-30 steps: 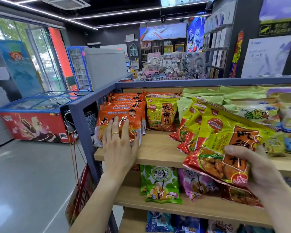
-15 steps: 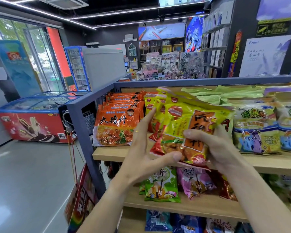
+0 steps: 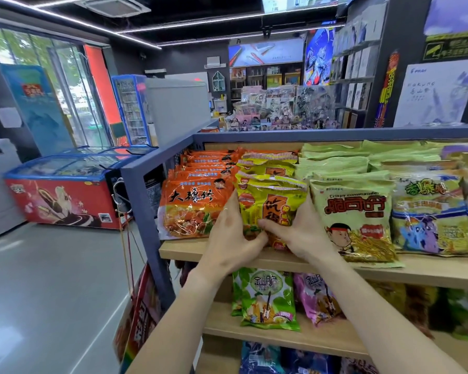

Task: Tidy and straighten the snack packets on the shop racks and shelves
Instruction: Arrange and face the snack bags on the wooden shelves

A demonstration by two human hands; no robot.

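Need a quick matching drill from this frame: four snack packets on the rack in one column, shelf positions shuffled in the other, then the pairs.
Things:
1. orange packets
2. yellow packets
3. pale green packets
4. green packet with a guitar figure

Places:
A. shelf below, under the hands
B. upper shelf, far left end by the grey post
C. upper shelf, just right of the hands
D. upper shelf, held between the left hand and right hand

Pairs: 1-B, 2-D, 3-C, 4-A
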